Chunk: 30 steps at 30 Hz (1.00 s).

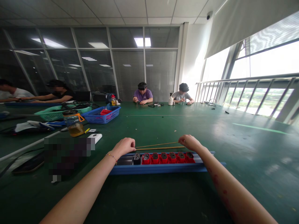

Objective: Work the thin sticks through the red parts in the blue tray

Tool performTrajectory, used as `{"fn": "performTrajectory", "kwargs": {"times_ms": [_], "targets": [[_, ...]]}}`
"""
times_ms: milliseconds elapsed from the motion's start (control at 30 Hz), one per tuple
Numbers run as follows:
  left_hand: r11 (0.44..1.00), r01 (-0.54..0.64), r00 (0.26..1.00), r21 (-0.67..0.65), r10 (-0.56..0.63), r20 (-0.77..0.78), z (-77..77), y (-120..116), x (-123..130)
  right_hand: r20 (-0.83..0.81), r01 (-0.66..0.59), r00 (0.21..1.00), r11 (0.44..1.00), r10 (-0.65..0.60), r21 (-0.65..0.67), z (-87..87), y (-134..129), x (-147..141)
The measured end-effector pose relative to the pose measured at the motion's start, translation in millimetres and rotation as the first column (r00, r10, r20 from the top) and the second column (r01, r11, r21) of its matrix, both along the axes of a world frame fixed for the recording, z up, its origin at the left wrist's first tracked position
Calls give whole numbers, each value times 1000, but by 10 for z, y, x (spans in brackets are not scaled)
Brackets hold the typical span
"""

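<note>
Between my two hands a thin yellow band (161,148), like a long rubber band, runs as two strands that spread apart toward the right. My left hand (125,146) is closed on its left end. At the other end, my right hand (189,142) pinches the band, with the fingertips partly hidden. Just below the strands lies a long blue channel-shaped tray (163,169). It holds a row of several red blocks (164,159) with dark tops. One black block (136,158) stands at the left end of the row.
To the left are a jar (76,126) of brownish liquid, a blue basket (102,118), a green basket (51,115), a black phone-like object (29,163) and cables. Two people sit at the table's far side, others at the left. A railing (247,96) lines the right.
</note>
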State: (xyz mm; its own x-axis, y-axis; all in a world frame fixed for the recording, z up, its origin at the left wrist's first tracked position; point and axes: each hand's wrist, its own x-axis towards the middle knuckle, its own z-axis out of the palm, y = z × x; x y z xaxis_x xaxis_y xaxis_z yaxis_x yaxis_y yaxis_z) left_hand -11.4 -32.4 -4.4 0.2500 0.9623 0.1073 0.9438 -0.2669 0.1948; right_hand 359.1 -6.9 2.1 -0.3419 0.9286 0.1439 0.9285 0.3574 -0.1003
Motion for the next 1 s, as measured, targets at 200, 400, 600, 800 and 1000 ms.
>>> {"fn": "performTrajectory", "kwargs": {"times_ms": [200, 400, 600, 800, 1000], "targets": [[993, 115, 992, 15, -116, 47, -32, 41, -8, 19, -109, 994, 988, 111, -106, -59, 5, -23], [986, 161, 987, -44, -162, 0, -19, 58, 9, 66, -95, 992, 983, 106, -159, -54, -8, -19], [981, 190, 978, -34, -192, -77, 29, 30, 49, 133, -24, 990, 986, 46, -162, -48, -4, -75], [984, 164, 982, -71, -170, -83, 47, 5, 93, 155, -5, 988, 987, 30, -158, -33, -24, -104], [988, 148, 989, 50, -146, -37, 67, -67, 109, 89, -39, 995, 995, 47, -90, 44, -95, -84]]}}
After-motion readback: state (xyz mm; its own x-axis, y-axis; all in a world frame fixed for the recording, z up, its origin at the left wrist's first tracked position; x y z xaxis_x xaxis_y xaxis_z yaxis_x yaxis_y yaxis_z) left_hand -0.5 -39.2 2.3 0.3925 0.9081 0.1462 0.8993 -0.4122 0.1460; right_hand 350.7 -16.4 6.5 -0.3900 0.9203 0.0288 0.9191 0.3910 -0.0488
